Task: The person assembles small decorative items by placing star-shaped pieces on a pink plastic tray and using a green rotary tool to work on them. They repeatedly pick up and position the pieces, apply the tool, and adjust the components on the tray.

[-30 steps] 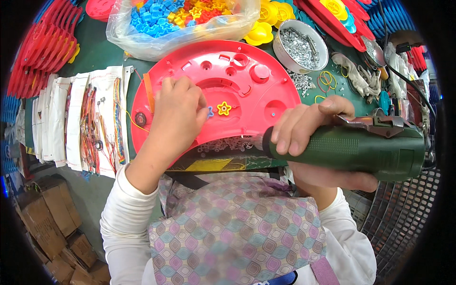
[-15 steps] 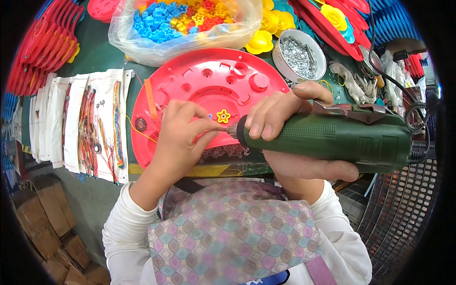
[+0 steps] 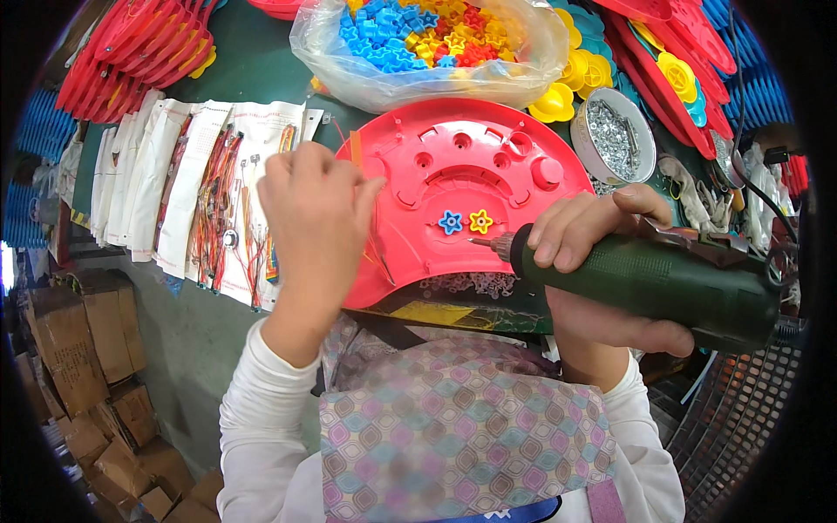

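In my right hand (image 3: 602, 253) is a dark green electric screwdriver (image 3: 663, 283), held level with its bit pointing left. The bit tip is close to a yellow star piece (image 3: 480, 221) on a red curved plastic panel (image 3: 410, 279). A blue star piece (image 3: 450, 222) sits just left of the yellow one. My left hand (image 3: 314, 222) hovers over the panel's left end, fingers curled and thumb apart. Whatever its fingertips hold is hidden. Thin wires and an orange strip (image 3: 356, 148) show beside it.
Behind the panel lies a clear bag (image 3: 427, 87) of blue, yellow and red star pieces. A white bowl (image 3: 602, 161) of screws stands at the back right. Wire bundles (image 3: 222, 200) lie on white sheets at left. Red panels (image 3: 139, 52) are stacked far left.
My left hand has left the screwdriver bit and moved left across the panel. The blue star piece is now uncovered. The whole view has shifted, with the table sitting farther right.
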Available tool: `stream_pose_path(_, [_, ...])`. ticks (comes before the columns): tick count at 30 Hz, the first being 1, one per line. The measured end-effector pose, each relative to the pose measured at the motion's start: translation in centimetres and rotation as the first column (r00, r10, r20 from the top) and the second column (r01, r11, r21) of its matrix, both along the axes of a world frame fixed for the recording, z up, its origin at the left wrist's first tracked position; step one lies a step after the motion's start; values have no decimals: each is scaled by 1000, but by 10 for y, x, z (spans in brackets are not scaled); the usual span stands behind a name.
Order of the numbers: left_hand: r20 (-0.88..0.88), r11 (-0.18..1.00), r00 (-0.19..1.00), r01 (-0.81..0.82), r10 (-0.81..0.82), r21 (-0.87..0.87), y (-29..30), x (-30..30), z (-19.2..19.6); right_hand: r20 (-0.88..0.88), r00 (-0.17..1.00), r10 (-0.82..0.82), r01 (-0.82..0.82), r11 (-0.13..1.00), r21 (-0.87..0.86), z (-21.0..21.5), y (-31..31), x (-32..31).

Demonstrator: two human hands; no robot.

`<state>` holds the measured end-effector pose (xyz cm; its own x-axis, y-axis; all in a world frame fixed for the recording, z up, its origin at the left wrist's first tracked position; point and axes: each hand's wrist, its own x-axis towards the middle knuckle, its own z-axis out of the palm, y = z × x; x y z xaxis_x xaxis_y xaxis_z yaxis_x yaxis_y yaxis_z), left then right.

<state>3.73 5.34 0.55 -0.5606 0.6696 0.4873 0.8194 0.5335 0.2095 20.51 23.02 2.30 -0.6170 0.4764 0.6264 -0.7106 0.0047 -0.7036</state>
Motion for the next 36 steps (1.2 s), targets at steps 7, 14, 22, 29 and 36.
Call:
stream_pose_path(7, [358,989,932,-5,-49,148,0,-13,3,-4,998,-61,61,998,-6,5,3,6])
stream_pose_path(14, [709,886,654,-126,-265,447,0,-3,1,11,997,-73,74,997,-27,9,14,22])
stream_pose_path(22, [473,903,769,359,-430,237,13,23,-19,27,995,-101,102,994,-47,12,19,27])
stream_pose_path(29, [340,885,819,448,-462,123,39,24,-16,15,992,-128,128,989,-78,7,19,21])
stream_pose_path(36, [321,888,831,452,-455,88,36,24,-28,301,942,-147,179,981,-79,3,1,11])
